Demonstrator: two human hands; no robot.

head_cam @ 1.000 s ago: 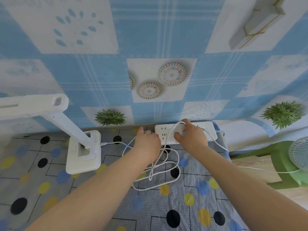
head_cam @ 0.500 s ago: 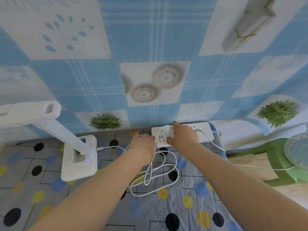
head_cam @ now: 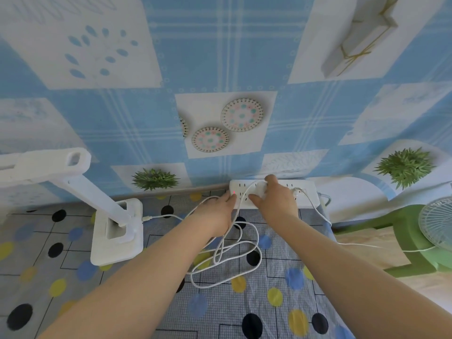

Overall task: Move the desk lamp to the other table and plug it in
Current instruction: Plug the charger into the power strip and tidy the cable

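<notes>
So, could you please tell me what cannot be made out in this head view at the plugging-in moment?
- Plug prongs: the right hand covers the white plug on the power strip, so seating is unknown.
- Lamp head: the desk lamp runs off the left edge.
- Left hand fingertips sit at the strip's end; pressing or resting is unclear.
- Fan: cut by the right edge.

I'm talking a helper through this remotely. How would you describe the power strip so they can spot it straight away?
Find the table with the dotted cloth and follow it to the far edge, against the blue patterned wall. The power strip lies flat there, right of the white desk lamp. It is the long white bar with rows of sockets and a small red light.
</notes>
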